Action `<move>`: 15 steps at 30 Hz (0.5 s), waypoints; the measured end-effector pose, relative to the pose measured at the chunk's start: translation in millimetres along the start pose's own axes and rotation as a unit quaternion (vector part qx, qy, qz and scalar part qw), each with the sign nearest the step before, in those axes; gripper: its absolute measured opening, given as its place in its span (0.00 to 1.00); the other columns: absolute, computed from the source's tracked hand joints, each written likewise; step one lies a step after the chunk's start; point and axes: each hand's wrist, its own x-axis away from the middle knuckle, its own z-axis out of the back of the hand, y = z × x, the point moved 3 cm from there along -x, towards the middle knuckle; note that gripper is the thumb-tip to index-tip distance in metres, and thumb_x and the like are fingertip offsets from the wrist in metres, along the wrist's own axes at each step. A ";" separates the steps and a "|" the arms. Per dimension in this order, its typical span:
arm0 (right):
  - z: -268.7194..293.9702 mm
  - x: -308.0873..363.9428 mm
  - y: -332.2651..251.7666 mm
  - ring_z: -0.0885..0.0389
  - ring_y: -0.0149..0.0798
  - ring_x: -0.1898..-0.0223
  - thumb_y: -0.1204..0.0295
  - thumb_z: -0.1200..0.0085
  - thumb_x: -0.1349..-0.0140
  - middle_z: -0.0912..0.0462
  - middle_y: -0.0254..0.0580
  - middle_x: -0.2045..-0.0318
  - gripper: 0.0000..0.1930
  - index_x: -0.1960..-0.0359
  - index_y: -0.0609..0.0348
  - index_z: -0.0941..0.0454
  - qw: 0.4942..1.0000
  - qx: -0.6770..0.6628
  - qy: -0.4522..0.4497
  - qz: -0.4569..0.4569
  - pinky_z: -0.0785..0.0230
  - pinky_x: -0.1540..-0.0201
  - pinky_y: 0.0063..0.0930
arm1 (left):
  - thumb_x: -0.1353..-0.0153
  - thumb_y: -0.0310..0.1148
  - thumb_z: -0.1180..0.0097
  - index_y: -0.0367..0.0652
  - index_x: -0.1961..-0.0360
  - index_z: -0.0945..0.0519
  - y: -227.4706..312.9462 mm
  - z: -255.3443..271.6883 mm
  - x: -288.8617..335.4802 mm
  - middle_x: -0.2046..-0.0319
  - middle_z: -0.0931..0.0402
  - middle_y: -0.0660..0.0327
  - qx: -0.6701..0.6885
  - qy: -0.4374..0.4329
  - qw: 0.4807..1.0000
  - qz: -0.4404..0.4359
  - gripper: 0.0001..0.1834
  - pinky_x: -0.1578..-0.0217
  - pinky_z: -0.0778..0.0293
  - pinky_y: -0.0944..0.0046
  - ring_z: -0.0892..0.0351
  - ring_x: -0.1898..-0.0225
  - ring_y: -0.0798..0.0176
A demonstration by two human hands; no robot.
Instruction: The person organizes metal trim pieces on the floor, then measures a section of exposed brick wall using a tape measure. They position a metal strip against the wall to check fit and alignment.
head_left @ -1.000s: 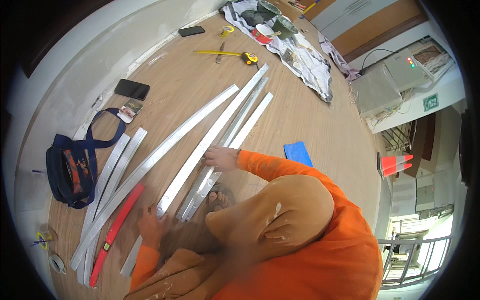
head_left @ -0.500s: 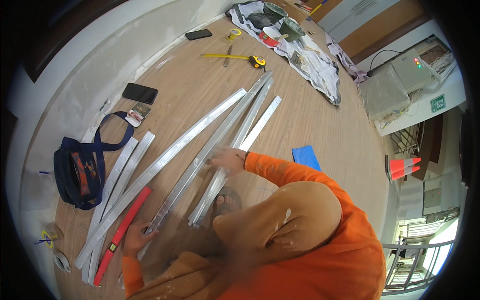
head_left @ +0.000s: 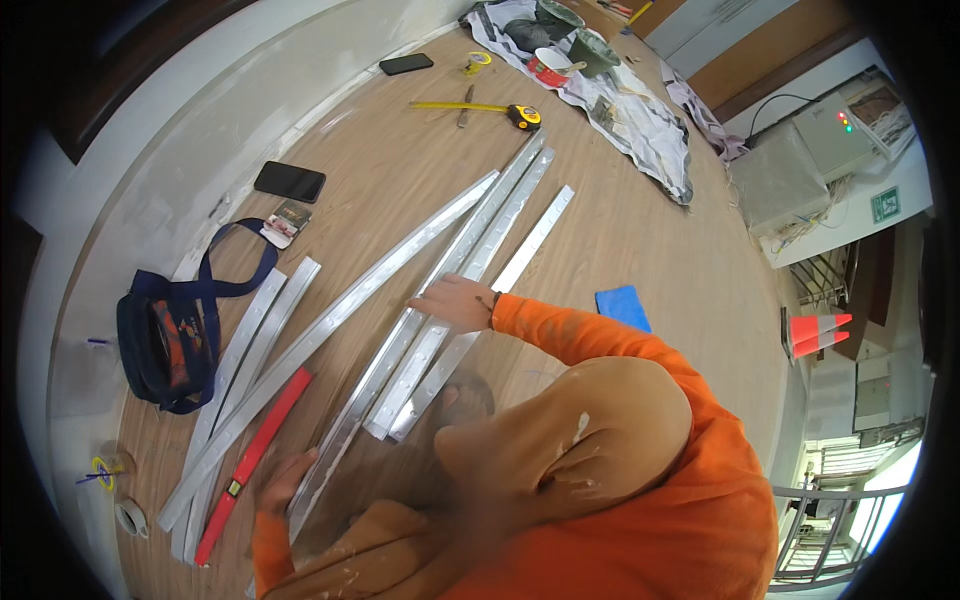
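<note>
A long silver metal strip runs slantwise over the wood-look floor between the two hands, its near end beside the left hand and its far end well beyond the right hand. The hands are apart: the left has its fingertips at the strip's edge, the right lies palm down with its fingers at the same strip. I cannot tell how firmly either is closed. Just right of it, a second silver strip passes under the right hand. Left of the left hand lies a red spirit level, then crossing silver strips.

Farther left of both hands, a navy bag sits open, orange showing inside; what that is I cannot tell. A roll of white tape lies left of the left hand, below the bag. Far ahead of the right hand are a yellow tape measure and, on a crumpled sheet, a red tub, white inside, with a tool's handle over its rim. Beside it stands a dark green bucket, its contents too small to make out.
</note>
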 end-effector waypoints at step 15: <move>22.4 -25.2 -67.4 0.29 0.47 0.49 0.76 0.38 0.54 0.28 0.45 0.53 0.39 0.36 0.46 0.35 0.992 -0.044 0.023 0.112 0.34 0.49 0.37 | 0.37 0.73 0.84 0.39 0.50 0.22 -12.1 -56.7 -12.3 0.65 0.18 0.54 0.041 -0.194 0.972 0.128 0.50 0.76 0.27 0.66 0.25 0.78 0.64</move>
